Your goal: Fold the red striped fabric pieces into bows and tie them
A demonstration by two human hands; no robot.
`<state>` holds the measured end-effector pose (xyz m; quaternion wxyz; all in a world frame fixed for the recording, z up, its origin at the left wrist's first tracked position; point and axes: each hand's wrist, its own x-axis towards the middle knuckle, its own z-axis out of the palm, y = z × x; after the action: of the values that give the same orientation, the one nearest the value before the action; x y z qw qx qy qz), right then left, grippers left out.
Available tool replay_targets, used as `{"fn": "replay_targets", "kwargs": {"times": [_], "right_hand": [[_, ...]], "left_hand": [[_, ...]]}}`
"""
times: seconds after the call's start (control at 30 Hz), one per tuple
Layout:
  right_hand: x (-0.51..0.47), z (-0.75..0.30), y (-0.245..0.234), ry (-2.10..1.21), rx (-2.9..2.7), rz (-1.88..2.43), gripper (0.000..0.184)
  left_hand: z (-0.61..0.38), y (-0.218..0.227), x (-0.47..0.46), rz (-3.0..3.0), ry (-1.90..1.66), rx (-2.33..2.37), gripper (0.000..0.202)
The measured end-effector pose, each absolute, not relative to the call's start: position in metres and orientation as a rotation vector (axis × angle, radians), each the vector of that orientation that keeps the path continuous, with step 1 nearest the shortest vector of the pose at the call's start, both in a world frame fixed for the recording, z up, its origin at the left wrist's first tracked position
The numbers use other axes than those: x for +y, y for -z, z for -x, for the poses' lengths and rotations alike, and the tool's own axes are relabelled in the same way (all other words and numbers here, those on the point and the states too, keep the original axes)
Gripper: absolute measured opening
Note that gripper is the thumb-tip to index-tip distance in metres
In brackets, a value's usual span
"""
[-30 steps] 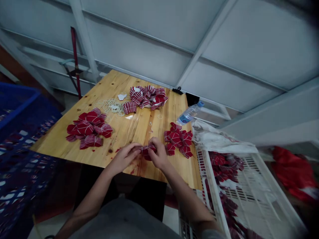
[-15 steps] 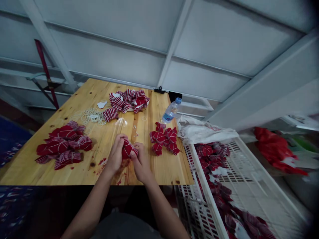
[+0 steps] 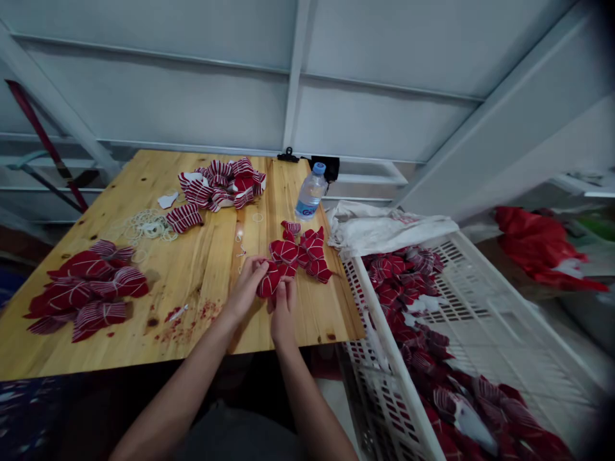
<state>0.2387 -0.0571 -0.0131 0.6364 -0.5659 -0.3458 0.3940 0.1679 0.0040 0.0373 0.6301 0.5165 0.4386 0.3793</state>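
Here I am, looking forward and down from my head-worn camera, right over the wooden counter [image 3: 192,269], my fingers [image 3: 252,275] close in, bottom centre.

No legible text anywhere: the bottle [image 3: 311,192] carries a blue label [image 3: 303,209], too small and blurred to read, and the white sack [image 3: 384,225] shows faint red printing, also unreadable, with no numbers or signs made out on either.
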Motion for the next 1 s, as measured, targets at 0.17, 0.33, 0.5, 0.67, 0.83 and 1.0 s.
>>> {"fn": "replay_targets", "kwargs": {"times": [0.17,0.33,0.5,0.67,0.83,1.0], "right_hand": [[-0.061,-0.253,0.019,-0.981,-0.474,1.227,0.038],[-0.069,-0.262,0.012,-1.171,-0.565,1.205,0.044],[-0.086,-0.282,0.008,-1.225,-0.78,1.287,0.032],[-0.1,-0.302,0.008,-1.099,-1.08,1.563,0.04],[-0.096,-0.294,-0.016,-1.057,-1.304,1.7,0.044],[-0.035,-0.288,-0.082,-0.813,-1.84,1.625,0.034]], "left_hand": [[-0.153,-0.023,0.012,-1.262,-0.667,0.968,0.041],[-0.143,-0.027,0.019,-1.255,-0.68,1.018,0.043],[-0.135,-0.028,0.043,-1.184,-0.779,1.155,0.049],[-0.14,-0.004,0.064,-1.205,-0.756,1.121,0.05],[-0.15,0.014,0.068,-1.677,-0.769,1.154,0.029],[-0.131,-0.019,0.06,-1.999,-0.828,1.227,0.029]]}}
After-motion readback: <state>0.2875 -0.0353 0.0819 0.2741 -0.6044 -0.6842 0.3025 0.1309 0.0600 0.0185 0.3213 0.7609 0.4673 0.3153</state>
